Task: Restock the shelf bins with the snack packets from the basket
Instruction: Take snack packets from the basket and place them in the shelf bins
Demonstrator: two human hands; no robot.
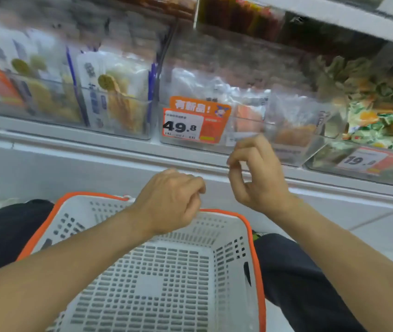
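Nearest the camera, two bare forearms reach forward over a white perforated basket [229,226] with an orange rim, which sits between the person's dark-trousered knees; the part of its floor that shows holds no packets. The left hand [170,202] hangs over the basket's far rim, its fingers [196,188] curled loosely inward toward the palm and holding nothing. The right hand [256,173] is raised a little higher and to the right of it, just in front of the shelf edge, its fingers bent and slightly apart with the thumb curved toward the fingertips, nothing between them. Directly beyond the right fingers stands a clear shelf bin [293,153] holding snack packets [243,99] in pale, see-through wrappers; the picture is blurred, so their print cannot be read. An orange price tag [194,125] reading 49.8 is fixed to that bin's front, just up and left of the right fingertips. Further left of both hands, another bin holds upright white packets [116,92] showing yellow slices. To the right of the right fingers, a bin of green and orange sweets [380,111] carries a second price tag [362,160].
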